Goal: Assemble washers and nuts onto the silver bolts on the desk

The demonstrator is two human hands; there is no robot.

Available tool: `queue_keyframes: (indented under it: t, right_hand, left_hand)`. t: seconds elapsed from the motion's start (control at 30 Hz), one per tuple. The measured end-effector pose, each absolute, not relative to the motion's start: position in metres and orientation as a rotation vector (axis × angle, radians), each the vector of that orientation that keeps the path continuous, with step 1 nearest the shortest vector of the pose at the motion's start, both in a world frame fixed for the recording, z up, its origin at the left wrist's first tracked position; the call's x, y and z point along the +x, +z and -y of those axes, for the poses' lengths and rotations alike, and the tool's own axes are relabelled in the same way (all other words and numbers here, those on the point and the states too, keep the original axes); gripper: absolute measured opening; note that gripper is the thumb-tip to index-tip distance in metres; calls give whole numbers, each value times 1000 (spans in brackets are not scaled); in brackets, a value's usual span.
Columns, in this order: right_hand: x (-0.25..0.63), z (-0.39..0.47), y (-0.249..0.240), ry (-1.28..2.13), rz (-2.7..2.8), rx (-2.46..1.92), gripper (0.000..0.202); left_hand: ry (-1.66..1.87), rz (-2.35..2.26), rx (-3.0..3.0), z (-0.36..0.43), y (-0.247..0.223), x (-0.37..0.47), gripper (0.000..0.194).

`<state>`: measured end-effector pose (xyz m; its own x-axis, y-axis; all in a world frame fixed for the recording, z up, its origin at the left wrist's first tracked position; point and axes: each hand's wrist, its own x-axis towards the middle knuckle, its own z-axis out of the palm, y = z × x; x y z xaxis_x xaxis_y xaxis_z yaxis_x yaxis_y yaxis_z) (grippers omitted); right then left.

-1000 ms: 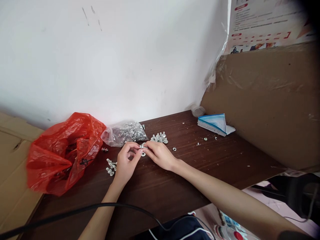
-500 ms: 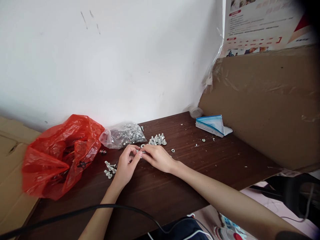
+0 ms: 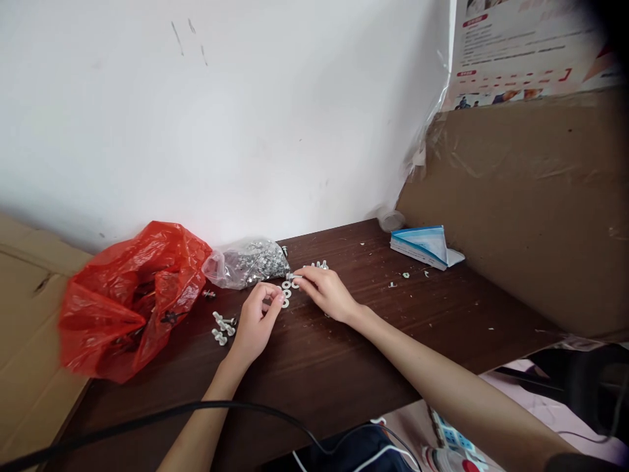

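Observation:
My right hand (image 3: 327, 293) pinches a small silvery bolt (image 3: 293, 276) between thumb and fingers, near the clear bag's right end. Left of it, my left hand (image 3: 260, 314) has thumb and index finger pressed together; what they hold, if anything, is too small to name. Several flat washers (image 3: 286, 294) lie between the two hands. Behind my right hand stand several bolts (image 3: 322, 265), partly hidden by it. Another group of bolts (image 3: 219, 336) lies left of my left hand. A clear bag (image 3: 250, 263) full of small metal parts rests against the wall.
A red plastic bag (image 3: 132, 301) lies on the left of the brown table (image 3: 344, 373). At the right are a blue and white packet (image 3: 420, 246) and a large cardboard box (image 3: 521, 216). A black cable (image 3: 162, 412) crosses the near left.
My hands have parted. My right hand has moved away toward the standing bolts, with a bolt in its fingers. The washers between the hands now show. The view has shifted slightly.

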<state>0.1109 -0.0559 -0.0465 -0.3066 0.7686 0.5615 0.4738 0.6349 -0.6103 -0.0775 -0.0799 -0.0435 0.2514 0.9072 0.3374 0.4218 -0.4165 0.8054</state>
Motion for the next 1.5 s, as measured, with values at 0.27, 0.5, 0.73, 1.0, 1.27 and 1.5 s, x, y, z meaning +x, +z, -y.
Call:
queue_keyframes:
  t: [0.27, 0.5, 0.73, 1.0, 1.27, 1.5]
  right_hand:
    - [135, 39, -47, 323, 1640, -1081, 30]
    - [156, 24, -59, 258, 1437, -1273, 27]
    - [165, 22, -69, 238, 1451, -1470, 29]
    - [166, 18, -76, 238, 1660, -1618, 28]
    - [169, 24, -65, 95, 1621, -1631, 44]
    - [179, 71, -45, 10, 1515, -1440, 32]
  left_hand:
    - [1016, -1289, 2379, 80, -47, -80, 11]
    - [859, -1376, 2465, 83, -55, -80, 13]
    - [800, -1348, 2480, 92, -39, -82, 17]
    - [1151, -1366, 2475, 95, -7, -102, 15]
    - [1238, -1511, 2452, 118, -21, -138, 20]
    - [1256, -1842, 2233, 167, -55, -160, 32]
